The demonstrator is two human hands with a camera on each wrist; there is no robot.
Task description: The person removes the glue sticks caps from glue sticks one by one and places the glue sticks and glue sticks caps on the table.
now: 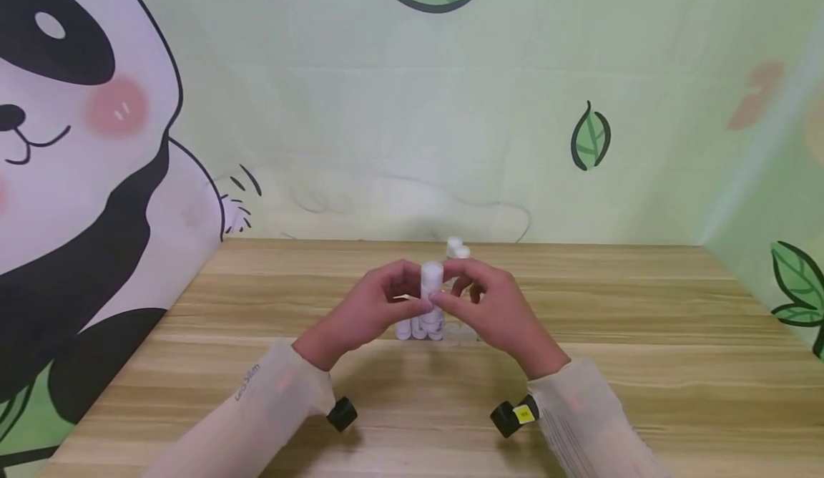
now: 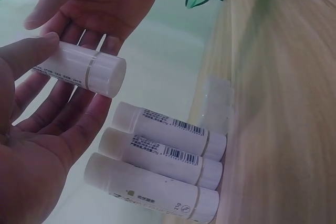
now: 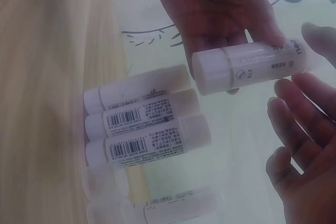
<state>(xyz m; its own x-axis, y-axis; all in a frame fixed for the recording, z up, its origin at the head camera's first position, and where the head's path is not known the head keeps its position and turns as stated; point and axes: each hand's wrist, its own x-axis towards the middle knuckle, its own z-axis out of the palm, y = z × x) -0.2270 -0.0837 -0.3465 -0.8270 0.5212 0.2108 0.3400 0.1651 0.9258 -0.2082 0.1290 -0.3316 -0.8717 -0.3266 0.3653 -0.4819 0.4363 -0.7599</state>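
A white glue stick [image 1: 432, 279] is held upright above the table between both hands. My left hand [image 1: 370, 303] grips it, with the thumb across its label in the left wrist view. My right hand [image 1: 502, 308] reaches round its upper end, thumb on the near side and fingers behind. The lower end of the held glue stick [image 3: 252, 66] points down, free of the fingers. Below, three similar glue sticks [image 2: 163, 156] stand upright side by side, partly hidden by the hands in the head view. Barcodes show on two of them.
Two more white-topped tubes [image 1: 458, 247] rise behind the right hand. Beside the row are pale, see-through shapes [image 3: 106, 188] low on the wooden table [image 1: 611, 320]. A printed wall hanging [image 1: 322, 106] with a panda and leaves backs the table.
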